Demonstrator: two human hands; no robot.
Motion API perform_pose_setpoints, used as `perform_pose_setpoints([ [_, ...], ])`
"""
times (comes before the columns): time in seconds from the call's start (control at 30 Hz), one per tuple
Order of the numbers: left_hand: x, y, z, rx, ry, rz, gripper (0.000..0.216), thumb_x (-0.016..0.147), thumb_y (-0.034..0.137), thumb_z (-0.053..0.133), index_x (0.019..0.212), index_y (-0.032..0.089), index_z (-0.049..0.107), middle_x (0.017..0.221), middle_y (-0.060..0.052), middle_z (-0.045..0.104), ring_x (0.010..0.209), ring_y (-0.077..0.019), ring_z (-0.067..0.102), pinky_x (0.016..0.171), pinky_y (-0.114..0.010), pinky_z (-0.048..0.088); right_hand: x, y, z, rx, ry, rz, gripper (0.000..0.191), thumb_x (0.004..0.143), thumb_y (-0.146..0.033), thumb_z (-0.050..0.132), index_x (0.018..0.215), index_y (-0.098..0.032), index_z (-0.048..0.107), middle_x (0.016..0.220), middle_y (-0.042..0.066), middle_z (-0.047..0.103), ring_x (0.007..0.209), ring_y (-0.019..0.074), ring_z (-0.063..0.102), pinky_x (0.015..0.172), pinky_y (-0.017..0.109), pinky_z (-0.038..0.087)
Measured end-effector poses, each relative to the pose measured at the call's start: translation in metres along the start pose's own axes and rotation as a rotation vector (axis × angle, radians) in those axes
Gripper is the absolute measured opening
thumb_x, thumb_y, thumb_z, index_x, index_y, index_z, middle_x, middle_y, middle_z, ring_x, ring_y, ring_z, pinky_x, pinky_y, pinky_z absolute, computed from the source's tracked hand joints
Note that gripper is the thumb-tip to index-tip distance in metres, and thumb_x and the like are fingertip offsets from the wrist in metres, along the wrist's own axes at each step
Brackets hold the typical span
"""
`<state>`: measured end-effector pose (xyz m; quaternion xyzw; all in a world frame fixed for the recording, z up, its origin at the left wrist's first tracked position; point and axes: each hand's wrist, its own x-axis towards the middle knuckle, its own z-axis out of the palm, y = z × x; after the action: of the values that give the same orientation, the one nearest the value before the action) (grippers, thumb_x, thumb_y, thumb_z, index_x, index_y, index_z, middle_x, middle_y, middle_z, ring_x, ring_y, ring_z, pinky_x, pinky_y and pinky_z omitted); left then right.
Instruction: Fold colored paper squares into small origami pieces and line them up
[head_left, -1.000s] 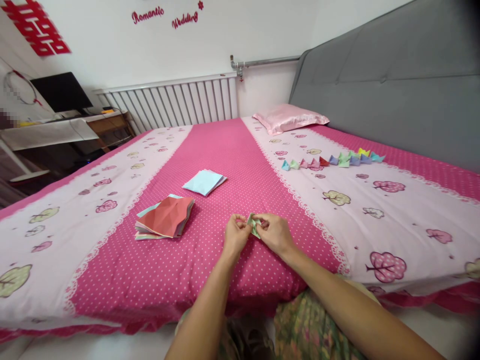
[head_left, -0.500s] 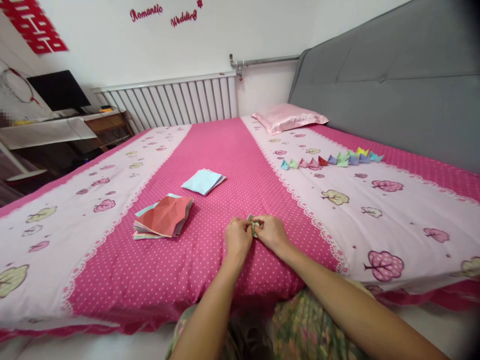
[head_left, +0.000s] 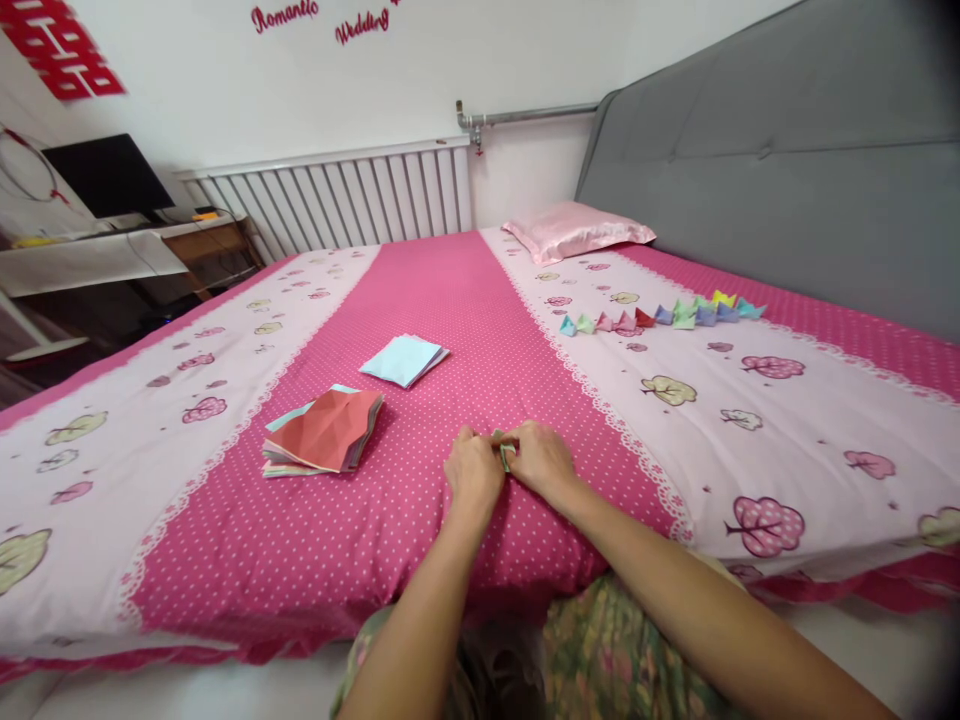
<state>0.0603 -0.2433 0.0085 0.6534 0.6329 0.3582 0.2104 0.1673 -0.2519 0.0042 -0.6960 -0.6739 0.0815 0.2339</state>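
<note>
Between my two hands is a small piece of folded pale green paper (head_left: 508,458), mostly covered by the fingers. My left hand (head_left: 475,466) grips its left side, fingers closed. From the right, my right hand (head_left: 537,456) pinches the same paper. Both hands rest just above the pink dotted bedspread (head_left: 420,500). Left of them lies a stack of creased paper sheets with a red sheet (head_left: 326,430) on top. Farther back sits a stack of light blue paper squares (head_left: 405,360).
Several small folded paper pieces (head_left: 664,315) in mixed colours stand in a row at the right. A pink pillow (head_left: 577,232) lies by the grey headboard (head_left: 787,150). Behind the bed are a radiator (head_left: 337,200) and a desk with a monitor (head_left: 111,176).
The fingers have shifted slightly around the green paper, and my right hand covers more of it. The whole view has moved a little; the stacks and the row stay in place.
</note>
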Motion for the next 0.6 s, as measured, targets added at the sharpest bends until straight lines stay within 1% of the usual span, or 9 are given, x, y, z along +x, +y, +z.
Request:
perform_pose_setpoints([
  [0.17, 0.0026, 0.0018, 0.0024, 0.062, -0.039, -0.037, 0.016, 0.065, 0.014, 0.061, 0.069, 0.024, 0.073, 0.073, -0.009, 0.056, 0.075, -0.0256, 0.058, 0.07, -0.033, 0.039, 0.0036, -0.0025, 0.0003, -0.033, -0.058, 0.043, 0.024, 0.073, -0.024, 0.055, 0.089, -0.029, 0.072, 0.08, 0.009, 0.071, 0.073, 0.0238, 0.066, 0.059, 0.03, 0.047],
  [0.3, 0.0054, 0.0016, 0.0041, 0.172, -0.11, -0.047, 0.02, 0.069, 0.017, 0.057, 0.079, 0.022, 0.074, 0.084, -0.013, 0.059, 0.081, -0.0285, 0.059, 0.073, -0.037, 0.04, 0.0064, -0.0036, 0.0004, -0.049, -0.104, 0.072, 0.023, 0.075, -0.027, 0.053, 0.087, -0.028, 0.073, 0.08, 0.01, 0.071, 0.074, 0.0241, 0.066, 0.06, 0.03, 0.047],
  [0.47, 0.006, 0.0029, 0.0018, 0.333, -0.204, -0.022, 0.025, 0.074, 0.022, 0.053, 0.089, 0.023, 0.072, 0.092, -0.012, 0.06, 0.086, -0.0267, 0.059, 0.073, -0.035, 0.042, 0.0067, -0.0029, 0.0011, -0.059, -0.133, 0.093, 0.026, 0.078, -0.034, 0.05, 0.094, -0.031, 0.071, 0.084, 0.008, 0.071, 0.077, 0.0224, 0.066, 0.064, 0.028, 0.048],
  [0.6, 0.0052, 0.0042, -0.0005, 0.424, -0.225, -0.026, 0.027, 0.079, 0.028, 0.048, 0.092, 0.023, 0.071, 0.094, -0.012, 0.06, 0.086, -0.0246, 0.059, 0.071, -0.032, 0.043, 0.0063, -0.002, 0.0014, -0.066, -0.149, 0.112, 0.026, 0.079, -0.036, 0.049, 0.094, -0.033, 0.07, 0.085, 0.007, 0.072, 0.079, 0.0221, 0.066, 0.065, 0.028, 0.047],
])
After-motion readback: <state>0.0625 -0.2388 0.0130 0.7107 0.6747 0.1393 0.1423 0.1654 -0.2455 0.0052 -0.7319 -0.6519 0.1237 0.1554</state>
